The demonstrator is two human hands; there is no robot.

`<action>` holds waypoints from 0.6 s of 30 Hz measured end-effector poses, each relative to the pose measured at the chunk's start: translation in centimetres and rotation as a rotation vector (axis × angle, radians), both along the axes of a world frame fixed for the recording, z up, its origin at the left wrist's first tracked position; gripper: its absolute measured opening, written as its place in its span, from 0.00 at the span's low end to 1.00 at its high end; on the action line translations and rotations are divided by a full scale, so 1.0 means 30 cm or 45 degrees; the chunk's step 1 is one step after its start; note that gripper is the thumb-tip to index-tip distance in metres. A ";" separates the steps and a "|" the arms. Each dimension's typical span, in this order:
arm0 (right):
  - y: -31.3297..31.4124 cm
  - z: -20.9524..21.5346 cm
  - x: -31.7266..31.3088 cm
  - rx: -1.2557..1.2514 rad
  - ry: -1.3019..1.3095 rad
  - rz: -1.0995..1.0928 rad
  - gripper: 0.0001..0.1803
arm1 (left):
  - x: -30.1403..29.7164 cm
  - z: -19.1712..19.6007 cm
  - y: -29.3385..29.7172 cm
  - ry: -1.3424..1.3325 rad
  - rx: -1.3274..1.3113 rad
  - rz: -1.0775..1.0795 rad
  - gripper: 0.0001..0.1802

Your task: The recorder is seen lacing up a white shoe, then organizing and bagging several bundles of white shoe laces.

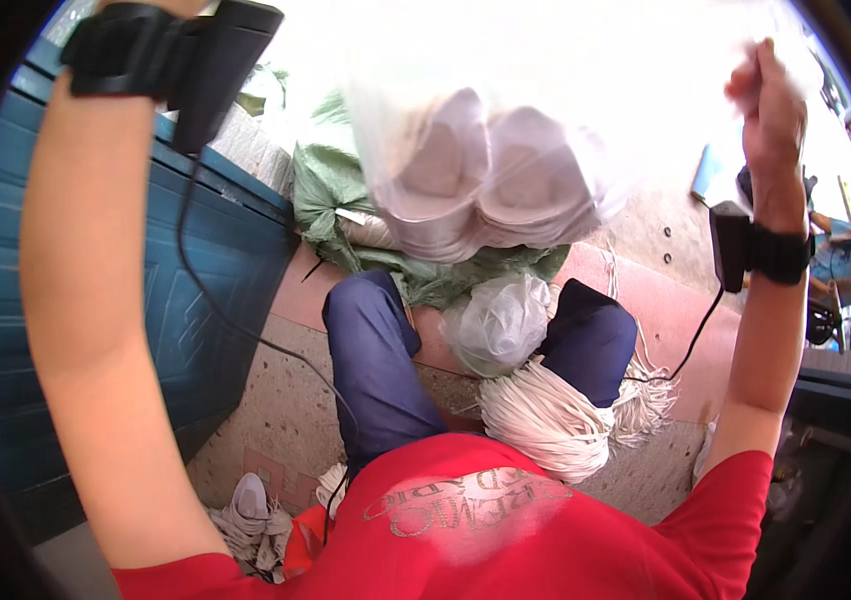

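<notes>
A clear plastic bag [585,170] hangs in front of me, above my knees. Inside it are two stacks of nested white shoe-shaped pieces [530,180]. Raised at the upper right, my right hand [773,105] is closed in a pinch, with the bag's thin plastic seeming to run up to it. Glare and motion blur hide the exact grip. My left arm [95,250] reaches up along the left side, and its hand lies beyond the top edge. Each wrist wears a black strapped device with a cable.
Behind the bag lies a green woven sack [330,195]. A crumpled clear bag [500,325] sits between my knees, beside a bundle of white laces [550,420]. A blue panelled door [65,290] stands at left. More whitish pieces [250,510] lie low at left.
</notes>
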State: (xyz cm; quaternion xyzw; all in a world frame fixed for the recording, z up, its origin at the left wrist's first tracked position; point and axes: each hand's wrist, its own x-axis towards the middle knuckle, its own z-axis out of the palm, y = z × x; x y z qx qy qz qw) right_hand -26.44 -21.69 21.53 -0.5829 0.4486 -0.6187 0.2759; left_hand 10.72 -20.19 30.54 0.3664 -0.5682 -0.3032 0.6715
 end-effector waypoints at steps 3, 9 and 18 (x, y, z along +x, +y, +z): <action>0.001 -0.155 -0.047 0.239 -0.032 0.116 0.15 | -0.050 -0.174 -0.050 -0.091 0.282 0.083 0.11; -0.059 -0.571 -0.177 0.815 -0.379 0.048 0.09 | -0.127 -0.621 -0.105 -0.075 0.610 0.022 0.14; -0.074 -0.541 -0.338 0.940 -0.375 -0.088 0.04 | -0.121 -0.636 -0.114 -1.241 0.424 0.409 0.17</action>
